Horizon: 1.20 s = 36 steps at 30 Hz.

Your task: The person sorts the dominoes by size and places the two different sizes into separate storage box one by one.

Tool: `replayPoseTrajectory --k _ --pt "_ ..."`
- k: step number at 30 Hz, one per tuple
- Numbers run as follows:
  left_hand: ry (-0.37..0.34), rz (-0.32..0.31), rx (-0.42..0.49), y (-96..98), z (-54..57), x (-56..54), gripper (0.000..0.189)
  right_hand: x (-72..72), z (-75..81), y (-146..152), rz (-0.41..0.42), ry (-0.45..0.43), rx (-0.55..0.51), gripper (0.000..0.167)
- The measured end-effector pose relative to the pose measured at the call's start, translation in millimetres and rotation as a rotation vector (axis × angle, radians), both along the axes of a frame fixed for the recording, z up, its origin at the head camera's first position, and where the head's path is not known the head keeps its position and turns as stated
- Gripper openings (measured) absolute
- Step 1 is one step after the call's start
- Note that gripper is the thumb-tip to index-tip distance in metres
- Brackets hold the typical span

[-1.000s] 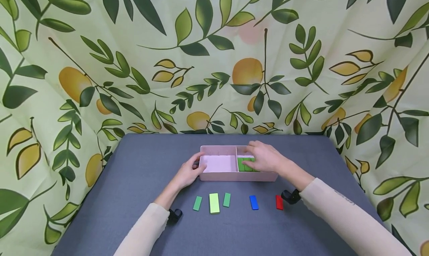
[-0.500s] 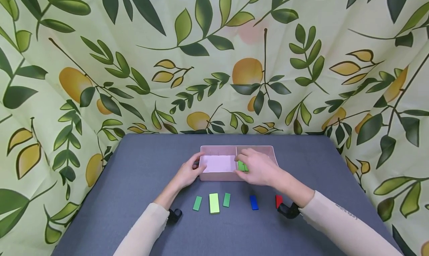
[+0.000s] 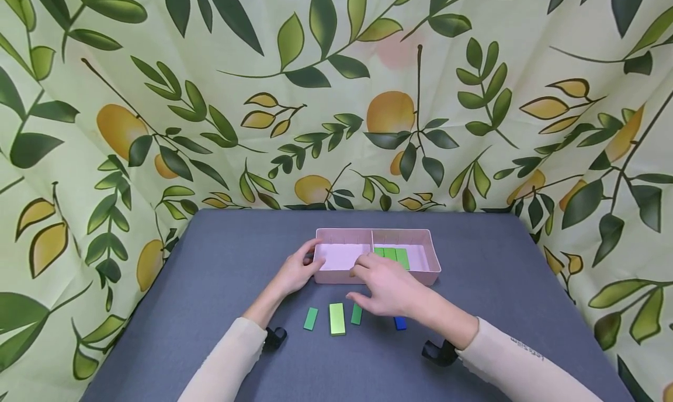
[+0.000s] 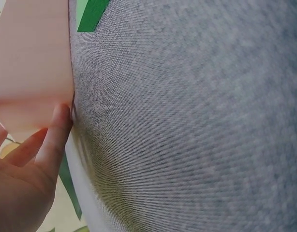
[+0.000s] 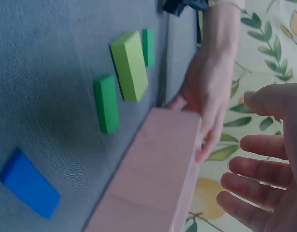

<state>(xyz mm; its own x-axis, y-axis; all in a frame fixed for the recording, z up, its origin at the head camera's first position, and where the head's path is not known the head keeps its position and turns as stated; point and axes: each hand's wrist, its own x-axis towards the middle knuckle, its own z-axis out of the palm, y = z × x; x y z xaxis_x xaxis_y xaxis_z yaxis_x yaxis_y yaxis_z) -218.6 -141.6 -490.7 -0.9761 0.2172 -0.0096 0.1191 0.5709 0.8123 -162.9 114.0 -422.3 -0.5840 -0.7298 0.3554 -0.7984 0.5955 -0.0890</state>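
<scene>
A pink two-compartment box (image 3: 342, 277) stands on the table, and a row of light-green blocks (image 3: 395, 257) lies in its right compartment. My left hand (image 3: 294, 272) grips the box's left end, thumb at the front corner and fingers round the side. Over the front wall hovers my right hand (image 3: 391, 286), its fingers spread and holding nothing in the right wrist view. Just below it lie a lime block (image 3: 337, 319), a small green block (image 3: 311, 319) on its left, another green block (image 5: 106, 104) on its right, and a blue block (image 5: 30, 183). My right arm hides the red block's spot.
The grey cloth-covered table (image 3: 247, 232) spreads out on all sides of the box. Behind it hangs a leaf-patterned curtain (image 3: 336, 127). Black wrist straps (image 3: 440, 353) sit on both arms.
My right hand has come out of the right compartment, moving left and toward me, uncovering the light-green blocks. Its forearm now covers where the red block lay. The left hand stays on the box.
</scene>
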Motion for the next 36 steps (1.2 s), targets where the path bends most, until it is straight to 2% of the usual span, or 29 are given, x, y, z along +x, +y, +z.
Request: replayPoseTrajectory --k 7,16,23,36 --pt "-0.009 0.002 0.011 -1.8 0.2 0.0 0.053 9.4 -15.7 -14.0 0.058 0.032 0.022 0.034" --pt "-0.003 0.003 0.001 -0.7 3.2 0.3 0.053 18.4 -34.9 -31.9 0.074 -0.019 0.120 0.038" --pt "0.017 -0.015 0.016 -0.5 0.7 -1.0 0.053 23.3 -48.0 -40.5 0.076 -0.053 0.157 0.039" --pt "0.043 -0.017 0.022 -0.5 -2.6 -2.5 0.053 19.0 -68.7 -49.1 0.099 -0.090 0.226 0.041"
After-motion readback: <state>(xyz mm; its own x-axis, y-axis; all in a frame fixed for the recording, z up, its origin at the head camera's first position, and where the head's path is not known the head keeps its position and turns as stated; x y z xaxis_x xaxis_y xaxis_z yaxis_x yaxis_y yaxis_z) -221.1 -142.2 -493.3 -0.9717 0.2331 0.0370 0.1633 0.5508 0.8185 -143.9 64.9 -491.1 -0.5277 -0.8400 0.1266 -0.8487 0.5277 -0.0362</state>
